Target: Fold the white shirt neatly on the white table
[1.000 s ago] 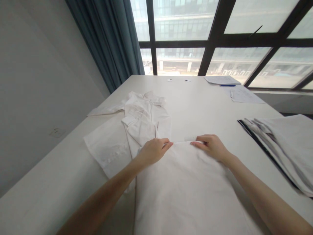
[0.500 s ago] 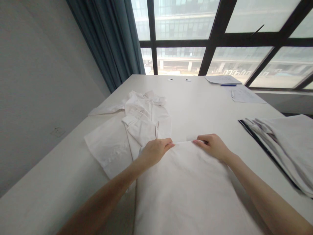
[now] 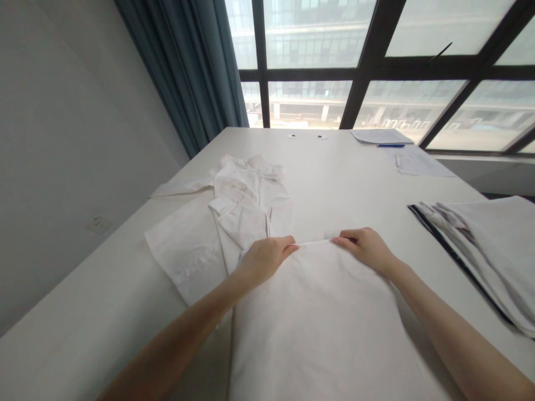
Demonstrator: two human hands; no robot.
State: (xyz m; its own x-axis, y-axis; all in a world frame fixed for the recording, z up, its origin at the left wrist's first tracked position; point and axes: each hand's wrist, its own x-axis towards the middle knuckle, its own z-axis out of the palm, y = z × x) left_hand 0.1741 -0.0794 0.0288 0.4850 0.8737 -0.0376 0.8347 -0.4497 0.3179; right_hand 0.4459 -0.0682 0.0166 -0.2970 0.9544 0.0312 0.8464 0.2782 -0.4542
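Far left: grey wall, dark teal curtain hanging beside the black-framed window.

Left part of the long white table: a crumpled white collared shirt spread flat, sleeves out to both sides, its lower edge just beside the near cloth.

Centre, near edge of table: a smooth white rectangular folded cloth, lying flat, running from the bottom of the frame up to the hands.

Left hand: at the far left corner of the folded cloth, fingers curled, thumb and fingertips closed on the cloth's top edge in a pinch.

Right hand: at the far right corner of the same edge, knuckles up, fingers bent over the hem; looks like a pinch too, though the thumb is hidden underneath, so the grip is not certain.

Hands well apart, top edge of the cloth between them.

Far centre: two small dark round spots on the tabletop.

Far right: loose white paper sheets with a blue pen lying among them.

Right edge: a stack of pale grey folded fabric with a dark border.
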